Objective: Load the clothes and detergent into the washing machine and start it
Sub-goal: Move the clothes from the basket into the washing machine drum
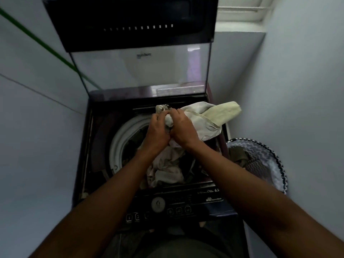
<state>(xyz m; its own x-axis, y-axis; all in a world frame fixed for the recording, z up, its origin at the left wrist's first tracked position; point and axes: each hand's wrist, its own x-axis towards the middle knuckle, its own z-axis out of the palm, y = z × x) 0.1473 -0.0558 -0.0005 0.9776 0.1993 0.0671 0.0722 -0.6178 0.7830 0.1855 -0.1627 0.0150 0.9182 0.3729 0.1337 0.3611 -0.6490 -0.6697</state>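
Observation:
A dark top-loading washing machine [96, 138] stands in front of me with its glass lid [141, 69] raised upright. Over the round drum opening [119, 142], my left hand [158, 129] and my right hand [183, 127] sit close together, both gripping a pale cream garment [204, 120]. Part of that garment sticks out to the right past the machine's top edge. More light and dark clothes [167, 168] lie bunched at the front of the drum, below my wrists. The control panel [173, 205] with a round knob and several buttons runs along the near edge.
A laundry basket [264, 164] with a zigzag pattern holds more clothes on the floor to the right of the machine. White walls close in on both sides. A window ledge [240, 17] sits high at the back right.

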